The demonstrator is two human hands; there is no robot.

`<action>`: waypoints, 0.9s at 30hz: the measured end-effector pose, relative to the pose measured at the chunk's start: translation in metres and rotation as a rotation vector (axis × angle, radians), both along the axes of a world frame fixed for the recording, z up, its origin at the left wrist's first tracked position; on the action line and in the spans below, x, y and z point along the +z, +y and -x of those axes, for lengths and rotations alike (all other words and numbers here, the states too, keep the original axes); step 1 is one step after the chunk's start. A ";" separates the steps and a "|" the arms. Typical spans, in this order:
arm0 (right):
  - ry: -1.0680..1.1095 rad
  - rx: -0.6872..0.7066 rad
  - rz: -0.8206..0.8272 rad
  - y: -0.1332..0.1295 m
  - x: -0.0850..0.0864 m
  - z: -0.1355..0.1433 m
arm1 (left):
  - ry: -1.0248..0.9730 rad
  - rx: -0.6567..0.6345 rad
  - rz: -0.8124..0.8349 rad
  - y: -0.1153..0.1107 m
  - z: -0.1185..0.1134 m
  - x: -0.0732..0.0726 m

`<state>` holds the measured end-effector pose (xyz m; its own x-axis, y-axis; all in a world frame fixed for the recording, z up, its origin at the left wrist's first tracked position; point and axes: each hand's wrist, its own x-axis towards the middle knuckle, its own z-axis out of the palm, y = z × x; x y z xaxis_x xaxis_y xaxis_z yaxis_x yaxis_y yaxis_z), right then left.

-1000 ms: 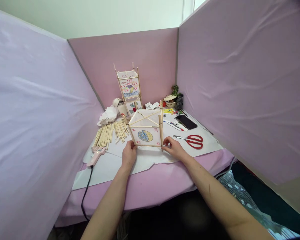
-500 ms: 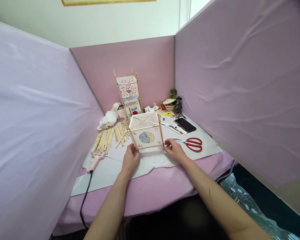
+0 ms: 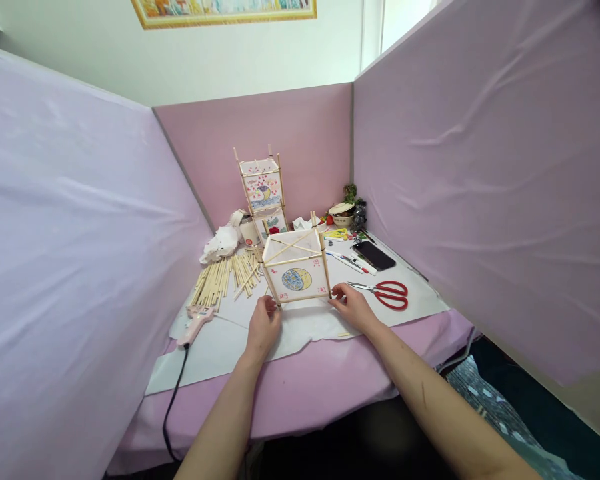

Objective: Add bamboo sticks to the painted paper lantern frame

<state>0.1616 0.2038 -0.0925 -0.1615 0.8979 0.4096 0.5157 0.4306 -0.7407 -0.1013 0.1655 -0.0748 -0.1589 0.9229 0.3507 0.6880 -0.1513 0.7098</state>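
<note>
The desk (image 3: 300,393) is covered with a pink cloth, and a white paper sheet (image 3: 220,340) lies over most of it. Near the middle of the desk, a little toward the front edge, stands the paper lantern (image 3: 296,275), a box of thin sticks with paper walls and a round blue and yellow picture on the near wall. It seems to be tipped back slightly, resting on its far lower edge.

The risk, as I judge it, is in this tilt. The frame is light and the paper is thin, so if one hand pushes harder than the other, the box may twist or a glued joint may open. A finger pressing on the wall could also dent or tear the paper. If it slides back, it may strike the stacked lanterns (image 3: 263,193) near the back edge.

The bundle of sticks (image 3: 223,275) lies toward the left edge, the glue gun (image 3: 194,323) nearer the front left corner, the red scissors (image 3: 389,294) toward the right edge, and the phone (image 3: 374,255) behind them.

The left hand (image 3: 263,325) pinches the near left lower corner of the lantern, fingers almost closed on the stick end. The right hand (image 3: 351,308) does the same at the near right corner, fingers curled and narrow.
</note>
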 end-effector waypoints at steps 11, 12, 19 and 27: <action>-0.009 -0.055 0.003 0.001 -0.002 -0.002 | -0.042 -0.095 -0.017 -0.004 -0.003 0.004; -0.018 -0.063 0.003 0.001 -0.002 -0.002 | -0.039 -0.105 -0.018 -0.005 -0.003 0.005; -0.077 -0.151 0.018 0.001 -0.002 -0.002 | -0.051 -0.208 0.004 -0.010 -0.009 0.010; -0.097 -0.199 0.032 0.001 -0.002 -0.002 | -0.055 -0.294 0.004 -0.013 -0.009 0.011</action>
